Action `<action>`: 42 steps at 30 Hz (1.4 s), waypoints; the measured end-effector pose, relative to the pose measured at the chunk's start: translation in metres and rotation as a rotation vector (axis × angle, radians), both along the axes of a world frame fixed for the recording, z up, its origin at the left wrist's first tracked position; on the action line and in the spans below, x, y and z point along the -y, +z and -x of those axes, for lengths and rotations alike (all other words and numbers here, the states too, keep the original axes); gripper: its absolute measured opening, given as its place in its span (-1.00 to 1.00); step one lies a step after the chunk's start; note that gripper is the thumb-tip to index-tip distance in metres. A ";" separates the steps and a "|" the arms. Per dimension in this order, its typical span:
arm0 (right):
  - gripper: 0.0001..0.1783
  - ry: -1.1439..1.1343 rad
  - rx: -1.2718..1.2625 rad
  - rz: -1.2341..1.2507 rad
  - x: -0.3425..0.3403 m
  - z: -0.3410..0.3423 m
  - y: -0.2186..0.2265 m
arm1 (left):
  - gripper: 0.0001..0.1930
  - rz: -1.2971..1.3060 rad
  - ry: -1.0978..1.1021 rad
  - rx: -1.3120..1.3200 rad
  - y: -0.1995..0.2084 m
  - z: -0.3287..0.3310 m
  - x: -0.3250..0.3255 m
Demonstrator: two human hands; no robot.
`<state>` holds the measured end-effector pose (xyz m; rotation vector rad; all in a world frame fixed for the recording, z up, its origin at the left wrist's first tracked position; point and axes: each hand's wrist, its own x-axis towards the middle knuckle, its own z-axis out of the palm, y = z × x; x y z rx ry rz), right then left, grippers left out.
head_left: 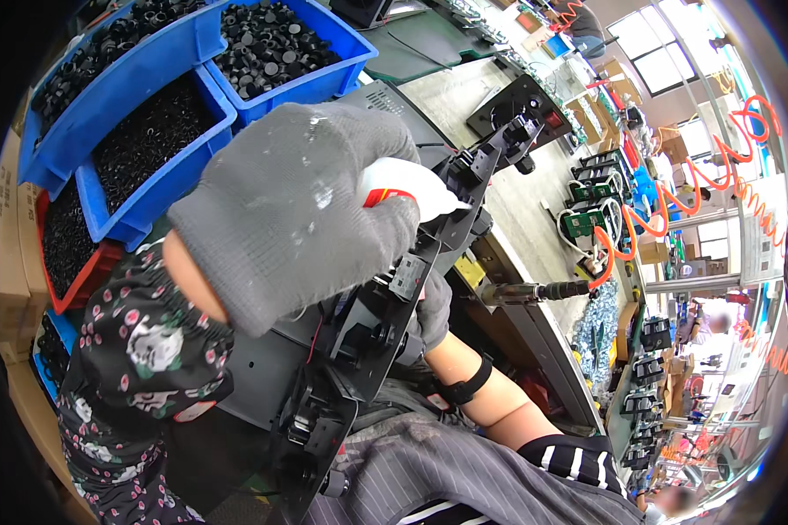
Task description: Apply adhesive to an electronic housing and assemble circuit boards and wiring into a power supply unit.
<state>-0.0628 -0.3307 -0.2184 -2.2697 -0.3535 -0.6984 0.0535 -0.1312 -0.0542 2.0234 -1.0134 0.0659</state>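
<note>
left hand (298, 210): grey knit glove, clenched round white plastic squeeze bottle (407, 191), frame centre
right hand (431, 313): gripped long black plastic frame (385, 306) underneath
handling: bottle looked light, squashy; frame stiff, best held mid-length

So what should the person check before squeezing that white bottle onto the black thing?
1. Left hand grips the white squeeze bottle: ok, the gloved hand is wrapped around it.
2. Bottle tip meets the black frame: ok, the nozzle points at its upper part, though actual contact cannot be told.
3. Right hand steadies the frame: ok, it holds the frame from below, partly hidden.
4. Exact spot under the nozzle: cannot tell, too small.
5. Amount left in the bottle: cannot tell, the glove covers it.
6. Blue bins of black parts are out of the way: ok, they sit behind the hand.
</note>
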 end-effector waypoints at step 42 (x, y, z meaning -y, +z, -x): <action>-0.80 0.111 -0.052 -0.015 -0.003 0.001 0.002 | -0.61 -0.293 0.051 0.062 0.016 -0.062 0.101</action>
